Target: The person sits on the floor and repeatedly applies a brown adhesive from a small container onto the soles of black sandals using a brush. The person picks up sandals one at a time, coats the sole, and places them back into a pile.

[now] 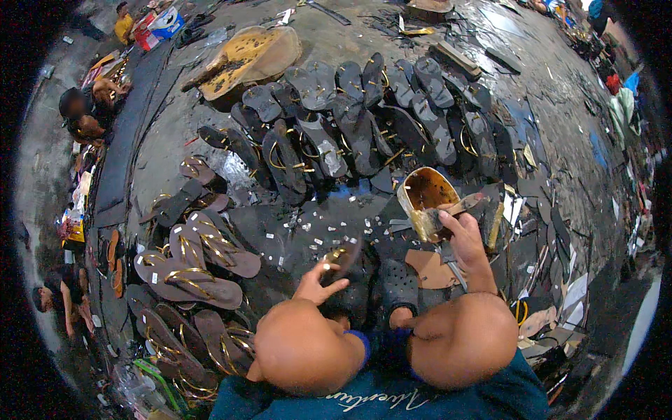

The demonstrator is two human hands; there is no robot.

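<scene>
Fingers of the left hand point(318, 282) pinch a sandal sole point(341, 257); right hand point(458, 234), beside the glue tin point(425, 192), clamps a brush point(448, 213), best stroked thinly.

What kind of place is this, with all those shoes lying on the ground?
Most likely a small sandal-making workshop. Dozens of unfinished sandals with gold straps cover the floor, the right hand holds a brush over a glue tin, and the left hand grips a sandal sole.

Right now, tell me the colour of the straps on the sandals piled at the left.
Gold straps on brown soles, clearest in the head view.
</scene>
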